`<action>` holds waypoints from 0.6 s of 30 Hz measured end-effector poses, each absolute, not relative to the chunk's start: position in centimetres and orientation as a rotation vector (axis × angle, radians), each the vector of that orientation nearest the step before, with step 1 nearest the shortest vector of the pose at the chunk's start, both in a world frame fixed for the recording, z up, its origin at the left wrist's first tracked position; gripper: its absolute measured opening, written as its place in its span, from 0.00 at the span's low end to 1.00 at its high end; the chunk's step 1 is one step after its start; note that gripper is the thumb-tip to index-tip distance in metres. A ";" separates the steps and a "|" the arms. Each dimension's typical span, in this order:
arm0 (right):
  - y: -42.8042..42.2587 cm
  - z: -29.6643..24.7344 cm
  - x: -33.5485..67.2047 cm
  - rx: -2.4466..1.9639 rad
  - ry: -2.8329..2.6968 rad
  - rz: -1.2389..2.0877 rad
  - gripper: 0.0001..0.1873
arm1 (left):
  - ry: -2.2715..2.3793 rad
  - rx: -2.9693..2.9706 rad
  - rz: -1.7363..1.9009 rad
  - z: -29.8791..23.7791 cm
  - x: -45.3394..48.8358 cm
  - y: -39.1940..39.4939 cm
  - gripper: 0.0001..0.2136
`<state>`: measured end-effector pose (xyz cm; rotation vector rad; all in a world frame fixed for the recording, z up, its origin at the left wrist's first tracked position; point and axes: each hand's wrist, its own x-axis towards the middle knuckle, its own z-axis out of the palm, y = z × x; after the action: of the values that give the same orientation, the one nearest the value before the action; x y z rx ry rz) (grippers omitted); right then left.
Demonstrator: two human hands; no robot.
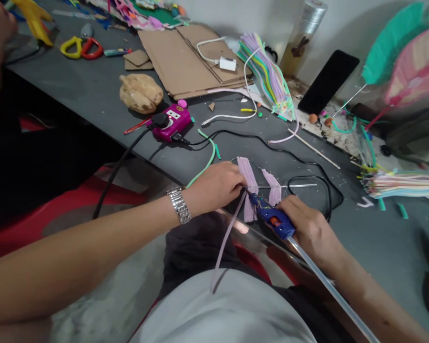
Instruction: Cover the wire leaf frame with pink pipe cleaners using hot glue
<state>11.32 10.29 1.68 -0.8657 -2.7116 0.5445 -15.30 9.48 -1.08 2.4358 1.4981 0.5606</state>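
Note:
My right hand (307,224) is wrapped around a blue hot glue gun (271,214), from whose back a long clear glue stick (329,286) sticks out. The gun's nozzle meets a band of lilac pipe cleaners (248,174) set on a thin wire frame with a straight metal rod (303,185) across it. My left hand (218,186), with a silver watch band at the wrist, pinches at the same spot. From its fingertips a loose lilac pipe cleaner (225,243) hangs towards my lap. A second lilac band (272,187) sits farther right on the frame.
A purple power socket (173,121) with black cords lies left of centre. Behind are cardboard sheets (193,62), bundled pipe cleaners (268,76) and a black phone (329,81). Scissors (81,47) lie at far left. Another person's hand (0,24) is near a yellow glue gun (35,21).

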 end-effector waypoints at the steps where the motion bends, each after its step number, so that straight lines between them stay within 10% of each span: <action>1: 10.4 1.7 11.3 -0.866 -2.727 0.541 0.10 | 1.489 2.428 0.572 -1.1 -15.3 9.5 0.10; 18: 10.6 1.6 11.1 -0.850 -2.812 0.389 0.07 | 1.495 2.400 0.521 -0.9 -15.3 9.9 0.10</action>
<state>11.10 10.56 1.64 -0.8501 -2.8121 0.3886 -15.33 9.93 -0.88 2.3997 1.4954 0.5210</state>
